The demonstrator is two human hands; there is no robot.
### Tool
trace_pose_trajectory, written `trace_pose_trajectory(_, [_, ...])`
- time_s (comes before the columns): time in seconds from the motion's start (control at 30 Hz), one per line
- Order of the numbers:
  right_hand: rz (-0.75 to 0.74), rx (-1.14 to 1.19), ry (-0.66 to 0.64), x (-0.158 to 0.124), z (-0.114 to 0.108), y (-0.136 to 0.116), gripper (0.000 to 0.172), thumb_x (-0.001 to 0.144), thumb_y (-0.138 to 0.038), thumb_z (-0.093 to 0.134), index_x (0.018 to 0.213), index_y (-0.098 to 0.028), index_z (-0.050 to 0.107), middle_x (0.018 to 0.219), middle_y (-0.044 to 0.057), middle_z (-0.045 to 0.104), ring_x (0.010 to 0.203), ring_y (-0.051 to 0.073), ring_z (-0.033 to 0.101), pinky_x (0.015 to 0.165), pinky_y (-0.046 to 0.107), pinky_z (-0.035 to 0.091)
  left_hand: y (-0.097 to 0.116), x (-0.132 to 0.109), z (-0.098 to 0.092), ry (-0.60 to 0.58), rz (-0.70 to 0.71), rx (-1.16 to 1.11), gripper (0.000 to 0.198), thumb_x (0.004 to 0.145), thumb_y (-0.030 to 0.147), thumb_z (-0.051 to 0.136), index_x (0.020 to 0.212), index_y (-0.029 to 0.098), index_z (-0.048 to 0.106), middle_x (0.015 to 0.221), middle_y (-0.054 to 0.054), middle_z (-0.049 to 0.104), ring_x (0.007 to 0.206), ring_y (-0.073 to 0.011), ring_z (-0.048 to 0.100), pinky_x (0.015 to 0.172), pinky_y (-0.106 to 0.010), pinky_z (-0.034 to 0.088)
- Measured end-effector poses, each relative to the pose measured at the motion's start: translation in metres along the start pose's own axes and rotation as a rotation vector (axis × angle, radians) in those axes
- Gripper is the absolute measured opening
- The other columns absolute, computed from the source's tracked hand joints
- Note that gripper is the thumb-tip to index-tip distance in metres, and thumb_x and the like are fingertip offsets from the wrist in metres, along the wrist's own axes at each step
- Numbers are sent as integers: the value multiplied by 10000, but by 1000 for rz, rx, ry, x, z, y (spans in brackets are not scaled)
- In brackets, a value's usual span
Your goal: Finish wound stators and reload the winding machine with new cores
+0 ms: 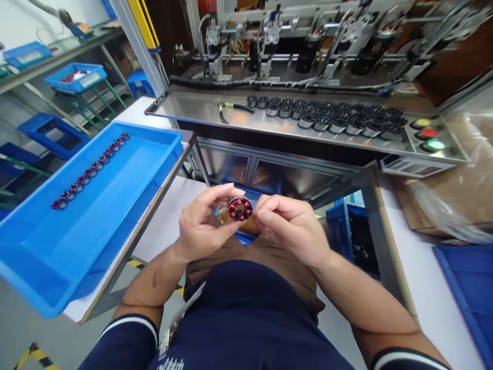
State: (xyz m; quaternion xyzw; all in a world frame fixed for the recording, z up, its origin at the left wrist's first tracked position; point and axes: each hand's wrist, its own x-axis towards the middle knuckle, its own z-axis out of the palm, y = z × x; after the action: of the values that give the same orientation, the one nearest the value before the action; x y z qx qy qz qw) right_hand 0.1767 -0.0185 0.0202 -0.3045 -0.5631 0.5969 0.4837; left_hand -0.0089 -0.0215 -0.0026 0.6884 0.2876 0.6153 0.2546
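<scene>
A wound stator [240, 209], a short ring with red windings showing between its dark poles, sits near the middle of the frame, in front of the person's lap. The left hand [206, 221] grasps it from the frame's left, thumb along the lower edge and fingers over the upper edge, so the stator lies at the fingertips, to the right of the palm. Its open end is turned up toward the camera; the ring's axis thus points roughly out of the picture, with no long side running across the frame.

The right hand [292, 223] is just beside the stator's right edge, thumb and forefinger pinched together. Whether a fine wire end runs between them is too small to tell. The left hand is the nearer, being in contact; the stator lies immediately left of the right fingertips.

At the frame's left, a blue tray [103, 210] bears a slanting row of similar stators [93, 168]. Toward the upper right, black cores [339, 115] crowd a metal ledge [185, 105], with green-and-black handled cutters [239, 107] lying to their left.
</scene>
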Motion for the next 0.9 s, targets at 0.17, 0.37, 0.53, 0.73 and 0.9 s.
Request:
trace_pose_trajectory(0.17, [104,208,-39,-10,-19,17,362,836,-410,779,602,-189,614,539,-15,542,489,109,461,465,258,343,4,1,0,7,-27,-42,627,752,186,855,1314,304,603,1069,-32,749,968,-187,741,816,-281,646])
trace_pose_trajectory(0.37, [4,97,38,-21,-21,25,292,848,-385,773,640,-205,673,592,0,583,553,132,509,545,291,408,-6,4,3,48,-12,-50,657,737,190,863,1324,323,601,1066,-23,729,953,-169,722,857,-290,628])
trace_pose_trajectory(0.53, [-243,-3,195,-29,-9,17,103,849,-302,778,764,-252,746,966,50,709,645,141,599,581,320,482,-16,4,5,94,-58,-54,653,738,191,863,1322,301,594,1093,-42,718,989,-170,714,879,-284,615])
trace_pose_trajectory(0.73, [-174,208,48,-29,8,11,158,928,-267,685,786,-206,651,767,40,724,603,148,631,518,271,497,-22,1,10,112,-112,-136,676,765,224,850,1363,254,535,1121,-62,722,986,-158,720,875,-265,612])
trace_pose_trajectory(0.9, [-337,-82,-158,-33,-4,-4,87,934,-179,650,861,-196,694,789,58,732,713,172,693,636,297,562,-26,4,5,99,-127,-194,650,791,214,830,1362,246,522,1167,-77,731,1001,-156,731,876,-247,614])
